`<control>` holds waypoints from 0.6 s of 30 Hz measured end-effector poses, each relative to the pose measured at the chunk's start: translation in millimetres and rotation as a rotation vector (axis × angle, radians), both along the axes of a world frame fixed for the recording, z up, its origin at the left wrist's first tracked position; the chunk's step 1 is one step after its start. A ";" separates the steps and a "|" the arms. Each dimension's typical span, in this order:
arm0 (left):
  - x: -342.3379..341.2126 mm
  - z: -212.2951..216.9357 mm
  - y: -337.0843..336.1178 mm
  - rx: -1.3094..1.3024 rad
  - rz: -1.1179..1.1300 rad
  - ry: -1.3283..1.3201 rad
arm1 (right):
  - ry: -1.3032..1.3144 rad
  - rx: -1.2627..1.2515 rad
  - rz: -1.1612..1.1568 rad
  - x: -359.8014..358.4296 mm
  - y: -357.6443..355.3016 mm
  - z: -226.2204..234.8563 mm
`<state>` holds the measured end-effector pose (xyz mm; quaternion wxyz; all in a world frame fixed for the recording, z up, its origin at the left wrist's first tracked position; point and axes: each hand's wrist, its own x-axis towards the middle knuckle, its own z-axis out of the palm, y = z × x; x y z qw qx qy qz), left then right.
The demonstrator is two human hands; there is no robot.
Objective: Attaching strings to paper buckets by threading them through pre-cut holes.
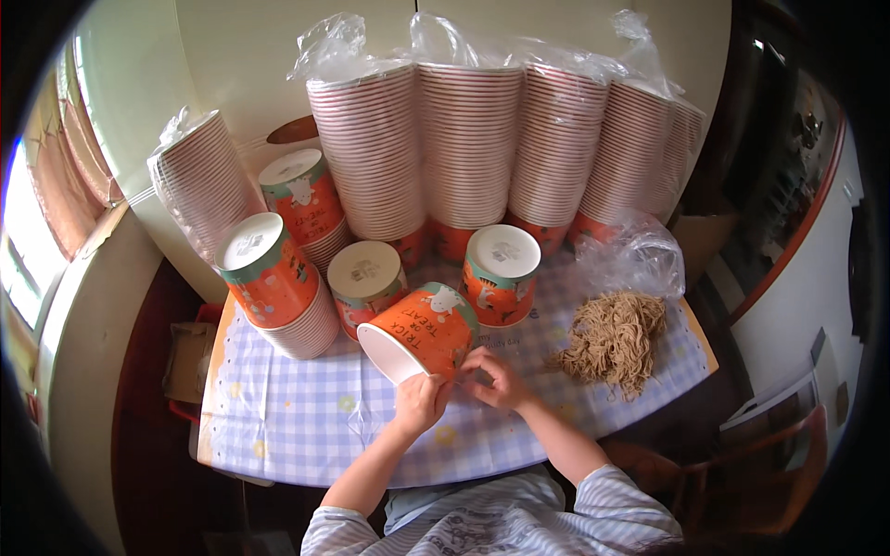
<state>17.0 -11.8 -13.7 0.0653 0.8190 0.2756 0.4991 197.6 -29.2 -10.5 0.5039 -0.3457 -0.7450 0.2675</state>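
An orange paper bucket (428, 326) with a green band and a white ghost figure lies tilted on the table, its white mouth facing left and toward me. My left hand (423, 402) is closed in a pinch at the bucket's near rim. Beside the bucket's near right side, my right hand (496, 378) has its fingers curled together; whatever they pinch is too small to make out. Right of my hands lies a heap of tan twine strands (616, 341). Just behind the held bucket, another bucket (502, 278) stands upside down, with a second upturned one (365, 283) to its left.
Tall nested bucket stacks (366, 148) in clear plastic line the back. Upturned stacks (278, 287) stand at the left, near a bagged stack (206, 181). A crumpled clear bag (640, 255) lies behind the twine. A checked cloth (306, 417) covers the table; a wooden chair (760, 482) is at right.
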 end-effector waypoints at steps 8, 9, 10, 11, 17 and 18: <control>3.0 5.8 -2.5 -0.141 -0.134 -0.093 | 0.134 -0.114 -0.065 -15.4 -8.7 -7.0; 3.4 1.7 -1.7 -0.150 -0.129 -0.092 | 0.136 -0.124 -0.061 -15.2 -9.2 -6.2; 4.7 -5.3 0.6 -0.128 -0.135 -0.168 | 0.143 -0.158 -0.073 -13.3 -8.5 -3.5; 5.3 -13.2 3.0 -0.107 -0.141 -0.245 | 0.149 -0.192 -0.087 -12.3 -7.7 -1.7; 8.1 -19.0 4.5 -0.160 -0.166 -0.127 | 0.120 -0.187 -0.132 -9.2 -10.8 6.0; 9.4 -19.1 4.6 -0.231 -0.201 -0.203 | 0.121 -0.192 -0.134 -9.2 -9.3 7.9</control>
